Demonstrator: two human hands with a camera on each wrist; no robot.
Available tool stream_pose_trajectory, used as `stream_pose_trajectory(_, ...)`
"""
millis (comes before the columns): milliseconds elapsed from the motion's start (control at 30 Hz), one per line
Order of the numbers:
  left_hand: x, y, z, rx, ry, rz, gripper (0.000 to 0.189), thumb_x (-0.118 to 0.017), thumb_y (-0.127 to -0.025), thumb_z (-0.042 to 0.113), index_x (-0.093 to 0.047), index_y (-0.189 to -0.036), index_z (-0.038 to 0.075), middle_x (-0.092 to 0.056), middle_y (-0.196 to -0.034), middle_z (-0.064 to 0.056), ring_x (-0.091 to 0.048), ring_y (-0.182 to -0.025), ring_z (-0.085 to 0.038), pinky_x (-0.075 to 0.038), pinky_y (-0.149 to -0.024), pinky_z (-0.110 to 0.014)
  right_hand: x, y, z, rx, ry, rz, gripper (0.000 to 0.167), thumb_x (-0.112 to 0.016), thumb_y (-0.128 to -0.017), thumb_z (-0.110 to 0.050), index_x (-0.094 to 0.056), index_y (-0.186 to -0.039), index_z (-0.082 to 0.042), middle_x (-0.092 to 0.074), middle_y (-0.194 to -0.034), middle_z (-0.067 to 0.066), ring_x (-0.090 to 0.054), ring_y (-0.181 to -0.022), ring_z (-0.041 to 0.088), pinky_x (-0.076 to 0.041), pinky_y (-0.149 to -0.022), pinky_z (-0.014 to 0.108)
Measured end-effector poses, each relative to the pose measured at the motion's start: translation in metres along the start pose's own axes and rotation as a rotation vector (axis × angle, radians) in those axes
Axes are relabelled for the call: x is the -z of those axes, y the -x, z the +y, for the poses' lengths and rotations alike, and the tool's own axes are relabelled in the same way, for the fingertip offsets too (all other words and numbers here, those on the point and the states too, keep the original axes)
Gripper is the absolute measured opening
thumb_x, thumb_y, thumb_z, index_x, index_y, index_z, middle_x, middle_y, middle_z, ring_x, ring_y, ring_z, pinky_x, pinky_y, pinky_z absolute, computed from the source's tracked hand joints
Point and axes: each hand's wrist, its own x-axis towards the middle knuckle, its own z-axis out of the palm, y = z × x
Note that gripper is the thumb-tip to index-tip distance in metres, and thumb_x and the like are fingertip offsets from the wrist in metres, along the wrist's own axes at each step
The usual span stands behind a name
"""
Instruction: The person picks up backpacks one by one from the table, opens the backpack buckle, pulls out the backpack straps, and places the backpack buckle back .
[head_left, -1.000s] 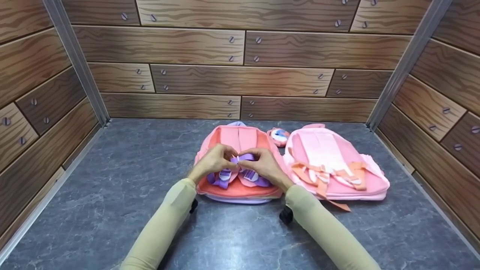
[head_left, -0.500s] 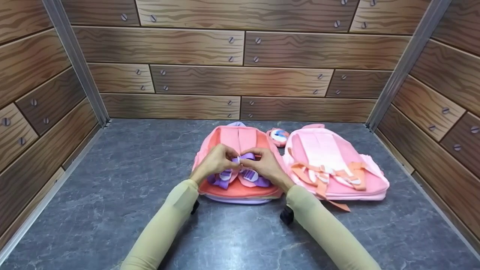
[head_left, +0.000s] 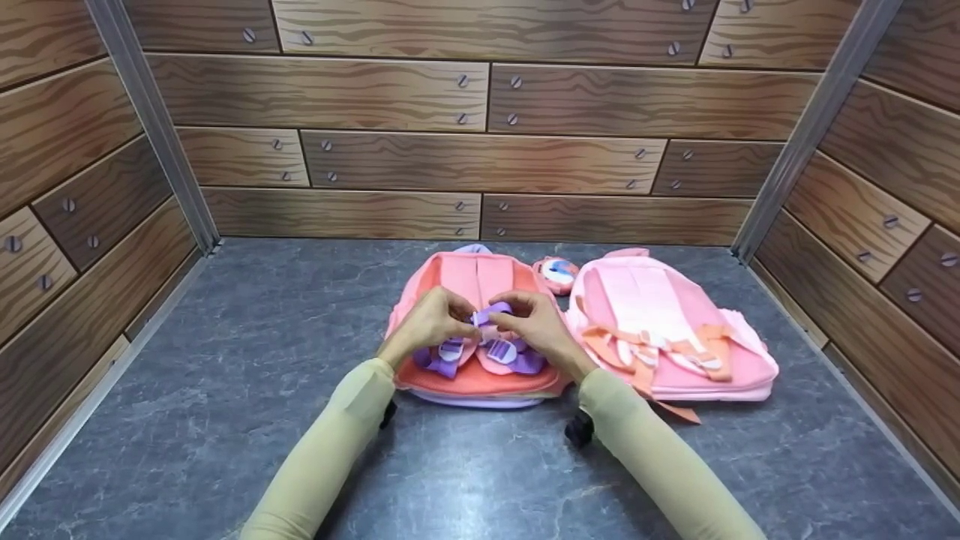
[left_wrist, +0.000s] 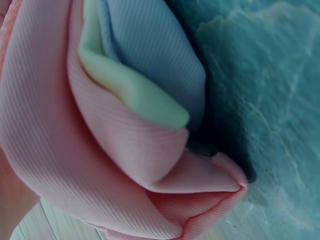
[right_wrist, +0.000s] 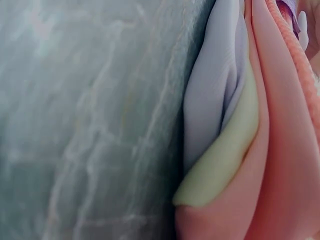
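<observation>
A coral-pink backpack (head_left: 480,274) lies strap side up at the middle of the table. Over it both hands work on a purple strap (head_left: 495,309) with a small white clip on it. My left hand (head_left: 429,322) pinches the strap's left end by the clip. With curled fingers, my right hand (head_left: 538,326) pinches the strap's right part. Two more purple straps with white buckles (head_left: 501,350) lie below the hands. Both wrist views show mostly the backpack's side, with a green band (right_wrist: 225,155) and lilac fabric (right_wrist: 210,85); the fingertips are largely hidden there.
Touching on the right is a pink backpack (head_left: 637,292) with orange straps (head_left: 716,352). Behind, between the two bags, sits a round pink ornament (head_left: 556,274). Wood-patterned walls (head_left: 480,161) enclose the dark marbled table (head_left: 285,337) at the back and sides.
My right hand has shifted slightly right, opening a gap between the hands and showing more of the purple strap. The left hand stays nearly where it was; both bags lie still.
</observation>
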Motion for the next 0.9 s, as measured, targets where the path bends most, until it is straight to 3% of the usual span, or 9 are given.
stream_pose_trajectory(133, 0.0, 0.0, 0.0, 0.003, -0.008, 0.005, 0.017, -0.083, -0.074, 0.011, -0.078, -0.091, 0.011, -0.072, -0.078, 0.0, -0.06, -0.067, -0.005, -0.051, -0.064, -0.021, 0.003, -0.001, -0.001, -0.012, -0.012, 0.022, 0.036, -0.073, -0.087, -0.01, -0.063, -0.116, 0.01, -0.069, -0.1, 0.008, -0.064, -0.082, 0.01, -0.054, -0.074, 0.024)
stream_pose_trajectory(467, -0.001, -0.001, -0.002, -0.014, -0.018, 0.015, 0.014, -0.082, -0.075, 0.012, -0.076, -0.088, 0.009, -0.07, -0.075, 0.001, -0.058, -0.066, -0.005, -0.049, -0.063, -0.021, 0.008, -0.002, -0.002, -0.023, -0.019, 0.111, 0.029, -0.065, -0.094, -0.013, -0.063, -0.113, 0.009, -0.072, -0.095, 0.011, -0.069, -0.082, 0.019, -0.058, -0.075, 0.031)
stream_pose_trajectory(700, -0.001, -0.001, -0.002, -0.005, -0.02, 0.017, 0.016, -0.083, -0.075, 0.013, -0.077, -0.089, 0.01, -0.07, -0.076, 0.001, -0.058, -0.067, -0.005, -0.049, -0.064, -0.022, 0.014, -0.005, -0.004, -0.02, 0.033, 0.187, 0.027, -0.058, -0.098, -0.014, -0.068, -0.109, 0.008, -0.072, -0.097, 0.017, -0.069, -0.082, 0.017, -0.057, -0.082, 0.047)
stream_pose_trajectory(900, -0.001, 0.0, -0.002, -0.011, -0.011, 0.017, 0.015, -0.083, -0.075, 0.012, -0.077, -0.088, 0.009, -0.07, -0.076, 0.0, -0.057, -0.067, -0.005, -0.048, -0.063, -0.021, 0.024, -0.006, -0.005, 0.005, 0.069, 0.269, 0.024, -0.067, -0.093, -0.014, -0.07, -0.107, 0.005, -0.072, -0.098, 0.02, -0.067, -0.074, 0.017, -0.058, -0.07, 0.03)
